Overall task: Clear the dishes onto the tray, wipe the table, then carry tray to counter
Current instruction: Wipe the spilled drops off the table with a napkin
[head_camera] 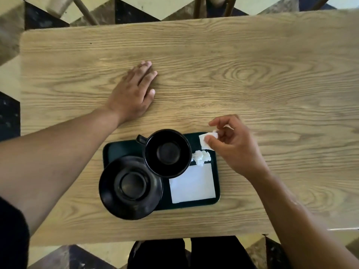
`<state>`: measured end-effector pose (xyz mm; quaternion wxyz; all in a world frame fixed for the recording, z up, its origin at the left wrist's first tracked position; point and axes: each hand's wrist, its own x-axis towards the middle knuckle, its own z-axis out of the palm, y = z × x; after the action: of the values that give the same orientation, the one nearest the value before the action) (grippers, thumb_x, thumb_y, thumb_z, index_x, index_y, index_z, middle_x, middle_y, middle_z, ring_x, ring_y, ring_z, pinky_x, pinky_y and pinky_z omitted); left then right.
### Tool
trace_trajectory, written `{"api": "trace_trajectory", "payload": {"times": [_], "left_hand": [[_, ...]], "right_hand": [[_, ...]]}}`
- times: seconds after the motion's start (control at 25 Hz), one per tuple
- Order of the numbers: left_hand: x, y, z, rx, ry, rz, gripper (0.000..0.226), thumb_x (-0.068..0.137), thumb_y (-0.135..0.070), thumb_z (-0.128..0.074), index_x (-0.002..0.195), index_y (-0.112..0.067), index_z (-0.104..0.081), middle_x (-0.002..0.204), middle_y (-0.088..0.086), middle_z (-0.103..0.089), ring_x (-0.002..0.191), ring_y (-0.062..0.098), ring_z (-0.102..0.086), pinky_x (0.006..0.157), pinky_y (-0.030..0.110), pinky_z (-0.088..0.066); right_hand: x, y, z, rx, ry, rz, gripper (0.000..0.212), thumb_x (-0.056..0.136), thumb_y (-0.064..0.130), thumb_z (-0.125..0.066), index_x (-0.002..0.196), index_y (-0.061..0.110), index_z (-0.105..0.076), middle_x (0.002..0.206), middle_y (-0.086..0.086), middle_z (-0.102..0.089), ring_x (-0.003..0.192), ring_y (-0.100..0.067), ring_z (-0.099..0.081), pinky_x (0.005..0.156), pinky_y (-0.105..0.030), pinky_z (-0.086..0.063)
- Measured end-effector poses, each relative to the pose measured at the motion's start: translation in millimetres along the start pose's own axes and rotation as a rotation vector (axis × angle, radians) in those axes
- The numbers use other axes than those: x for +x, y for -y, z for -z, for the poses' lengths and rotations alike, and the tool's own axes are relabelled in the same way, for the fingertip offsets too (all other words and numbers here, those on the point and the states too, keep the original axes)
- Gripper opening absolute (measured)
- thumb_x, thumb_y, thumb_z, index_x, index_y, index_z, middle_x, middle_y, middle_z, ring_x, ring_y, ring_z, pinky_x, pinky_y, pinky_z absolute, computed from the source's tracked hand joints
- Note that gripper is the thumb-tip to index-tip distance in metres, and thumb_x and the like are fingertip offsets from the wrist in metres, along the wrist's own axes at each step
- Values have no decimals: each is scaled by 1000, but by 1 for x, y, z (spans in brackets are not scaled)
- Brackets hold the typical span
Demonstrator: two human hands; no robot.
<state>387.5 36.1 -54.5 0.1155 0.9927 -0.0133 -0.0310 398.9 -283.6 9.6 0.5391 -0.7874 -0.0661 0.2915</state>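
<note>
Cup (pixel 168 153), saucer (pixel 130 187) and napkin (pixel 192 186) sit on the tray (pixel 120 147). Right hand (pixel 232 145) pinches a paper scrap (pixel 206 141) over the tray's far corner; left hand (pixel 134 92) lies flat, fingers spread, beyond the tray. Drop scrap inside rim, clear of cup.

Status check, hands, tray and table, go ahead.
Left hand flat on table, empty. Right hand pinching paper scrap over tray. Cup, saucer, napkin, crumpled tissue on tray. Nothing blocking.
</note>
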Motion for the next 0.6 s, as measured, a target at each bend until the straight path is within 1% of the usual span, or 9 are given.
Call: {"api": "trace_trajectory", "payload": {"times": [0.04,0.08,0.2,0.32,0.4,0.48,0.6], "left_hand": [[-1,-1,-4,-7,-21,15,56,105,-32,-38,151,-1,-41,165,21,-30,156,35,-23,127,52,-21],[-1,-2,-8,-16,-50,31,54,105,-30,-39,151,-2,-42,165,20,-30,156,34,-23,127,52,-20],[-2,0,-14,-30,-123,33,51,104,-28,-45,149,-4,-47,164,18,-35,155,31,-27,126,52,-24],[-2,3,-15,-46,-147,27,50,103,-27,-47,148,-3,-50,163,17,-37,155,30,-29,126,51,-25],[-1,3,-14,-50,-159,25,50,103,-27,-48,147,-3,-51,163,17,-38,155,29,-30,126,50,-25],[-1,4,-15,-54,-156,23,50,103,-27,-48,147,-4,-51,163,16,-38,155,29,-30,126,49,-25],[0,5,-16,-61,-158,25,50,103,-28,-48,148,-4,-51,163,16,-38,155,29,-30,126,49,-24]], "right_hand": [[3,2,-4,-52,10,21,27,80,19,-81,97,34,-65,97,1,-61,74,-13,-60,70,-23,-53],[5,3,-8,-118,16,38,28,79,19,-83,98,32,-66,93,2,-64,76,-13,-63,72,-23,-54],[6,3,-18,-282,-2,67,22,78,17,-85,93,23,-70,81,8,-69,75,-8,-66,70,-18,-54],[1,-3,-27,-484,-76,229,14,80,18,-83,88,18,-72,82,12,-70,78,-6,-64,71,-22,-53],[-3,-11,-30,-639,-137,319,12,80,22,-82,86,19,-72,83,11,-69,83,-12,-58,73,-23,-48],[-5,-17,-30,-662,-193,306,11,81,23,-82,86,20,-73,82,10,-68,83,-14,-55,72,-23,-46],[-7,-23,-35,-591,-233,259,11,81,22,-83,85,19,-72,78,11,-66,77,-12,-57,66,-23,-47]]}}
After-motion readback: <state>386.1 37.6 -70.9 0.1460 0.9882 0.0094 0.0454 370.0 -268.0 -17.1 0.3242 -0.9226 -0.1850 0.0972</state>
